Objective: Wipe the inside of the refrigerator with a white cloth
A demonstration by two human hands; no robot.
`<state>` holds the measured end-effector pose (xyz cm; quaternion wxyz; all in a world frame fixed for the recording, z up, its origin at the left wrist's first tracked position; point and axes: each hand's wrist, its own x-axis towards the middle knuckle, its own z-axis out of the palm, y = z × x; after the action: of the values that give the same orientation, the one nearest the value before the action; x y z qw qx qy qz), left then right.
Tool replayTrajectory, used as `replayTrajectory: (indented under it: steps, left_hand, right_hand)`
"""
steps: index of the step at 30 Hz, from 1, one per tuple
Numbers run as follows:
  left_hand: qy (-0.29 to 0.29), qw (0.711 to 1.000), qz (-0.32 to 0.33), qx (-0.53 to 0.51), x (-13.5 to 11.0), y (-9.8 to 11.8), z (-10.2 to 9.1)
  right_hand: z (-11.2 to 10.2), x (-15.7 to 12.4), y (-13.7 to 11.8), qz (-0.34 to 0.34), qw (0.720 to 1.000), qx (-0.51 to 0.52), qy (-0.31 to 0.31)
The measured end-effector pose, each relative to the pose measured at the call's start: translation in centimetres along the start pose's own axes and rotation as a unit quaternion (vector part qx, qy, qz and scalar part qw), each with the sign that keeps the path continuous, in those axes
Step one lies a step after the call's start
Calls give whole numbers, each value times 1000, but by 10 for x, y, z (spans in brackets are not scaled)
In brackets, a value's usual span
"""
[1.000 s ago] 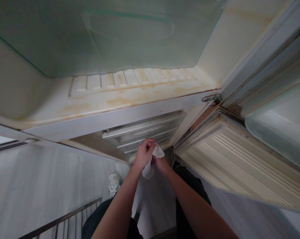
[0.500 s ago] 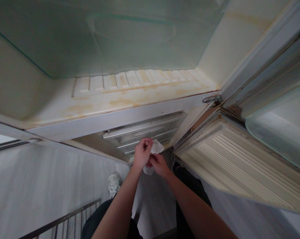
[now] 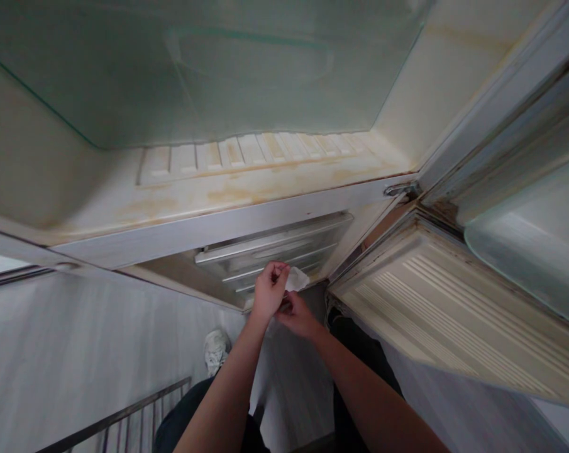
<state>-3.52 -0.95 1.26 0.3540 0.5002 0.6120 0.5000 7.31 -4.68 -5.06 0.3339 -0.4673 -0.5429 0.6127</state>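
A crumpled white piece, like a tissue or thin cloth, pokes out beyond my hands. My left hand has its fingers curled and closed on this white tissue. Just below and to the right, my right hand is closed too, its fingers pinched together close to my left hand. What lies between the right fingers is mostly hidden. Both hands are in front of the open lower compartment of a fridge, near its drawer fronts.
Above is the upper compartment with a glass shelf and a stained, ribbed floor. An open lower door stands at the right, under the upper door. A metal rack is at lower left, near a white shoe.
My right hand has turned slightly and its fingers shifted. The lower white bit that hung beneath my hands is now mostly out of sight. My left hand has barely moved.
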Motion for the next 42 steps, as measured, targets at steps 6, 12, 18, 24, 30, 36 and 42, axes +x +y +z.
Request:
replayTrajectory:
  steps: [6,12,18,24,30,36,42]
  left_hand:
    - [6,1000,-1,-11,0,1,0]
    - [32,999,-7,-1,2,3,-4]
    - [47,999,-3,-3,4,1,-9]
    - [42,999,-4,-7,4,1,-8]
    - [35,999,-8,-10,3,1,-8]
    - [36,999,-10,-11,3,3,-8]
    - [35,999,-11,-13,3,5,-8]
  right_hand:
    - [-4,6,-5,8,997,-63,39]
    - [-5,3,-10,-36,999,-28,1]
    - [-4,1,-5,-23,999,7,-35]
    - [-3,1,-2,-44,997,-15,-54]
    - [-2,1,3,-49,996,-38,-61]
    - [-2,1,-1,-47,996,-66,-46]
    - [-2,1,-3,-46,995,-77,-46]
